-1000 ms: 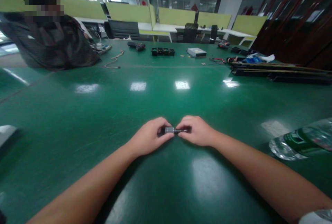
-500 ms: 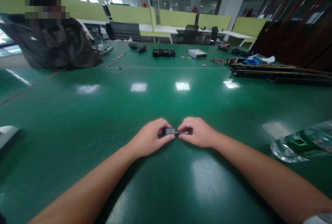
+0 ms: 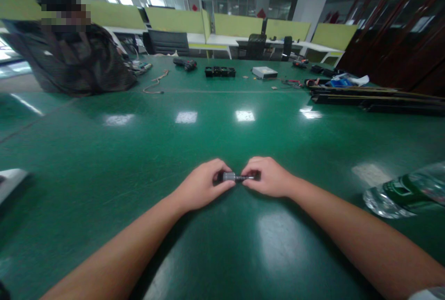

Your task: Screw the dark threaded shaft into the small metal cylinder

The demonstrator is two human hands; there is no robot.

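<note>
While the left hand (image 3: 200,186) and right hand (image 3: 270,178) are nearly meeting over the near part of the table (image 3: 208,253), pinching one small grey-and-black piece (image 3: 228,176) between them, the containers caught my eye first. Over on the person's right is a clear bottle (image 3: 405,193) with a green label; can't tell if it's standing or lying, or what's in it. Back left there's a big dark bag-like bundle (image 3: 90,66), contents hidden from me.

Anyway, hands: the left one has thumb and fingers closed on the fat grey end, the right one's pinching the thin dark end, and a bit of shaft shows in between. Can't tell if the piece touches the tabletop.

Room-wise, green surface runs out all around them to a row of stuff near the far edge: a black boxy part (image 3: 220,72), a flat pale box (image 3: 264,73), a cord (image 3: 153,87), plus long black strips (image 3: 377,96) at right. Something white (image 3: 14,180) pokes in at left.

Tabletop's glossy, with bright light patches (image 3: 245,115). Past it: yellow-green partitions (image 3: 238,25), black office chairs (image 3: 256,46), a dark wooden cabinet (image 3: 410,31).
</note>
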